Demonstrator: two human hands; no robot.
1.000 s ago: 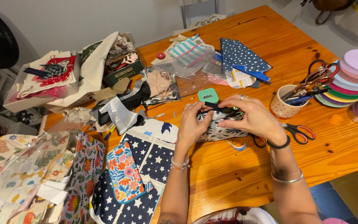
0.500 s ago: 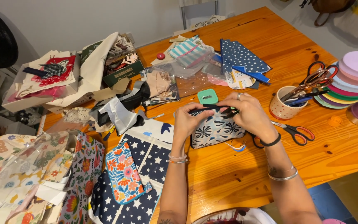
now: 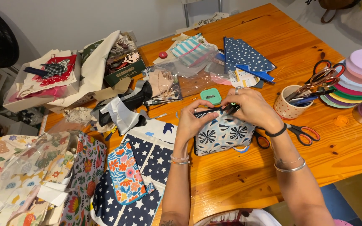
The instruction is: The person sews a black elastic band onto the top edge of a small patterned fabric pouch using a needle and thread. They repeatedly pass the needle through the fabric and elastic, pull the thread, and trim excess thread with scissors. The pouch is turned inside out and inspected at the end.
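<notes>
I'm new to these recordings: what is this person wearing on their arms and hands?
Both arms are bare, with no sleeves. The left hand has thin bead bracelets at the wrist. The right hand wears a ring, a black wristband, a fine chain and a silver bangle.

**Two hands, one pouch, scissors by the handful**

Two hands, the left (image 3: pixel 190 121) and the right (image 3: pixel 254 109), meet on one blue-and-white flower-print pouch (image 3: pixel 223 134) on the wooden worktop (image 3: pixel 348 146). One spotted mug (image 3: pixel 287 109) holds at least two pairs of scissors (image 3: pixel 321 75); one more orange-handled pair (image 3: pixel 302 133) lies flat. One small green case (image 3: pixel 210 96), one red button (image 3: pixel 163 55) and one orange floral pouch (image 3: pixel 124 171) are countable. One stack of ribbon spools (image 3: pixel 357 77) stands at the edge, its count unclear.
</notes>
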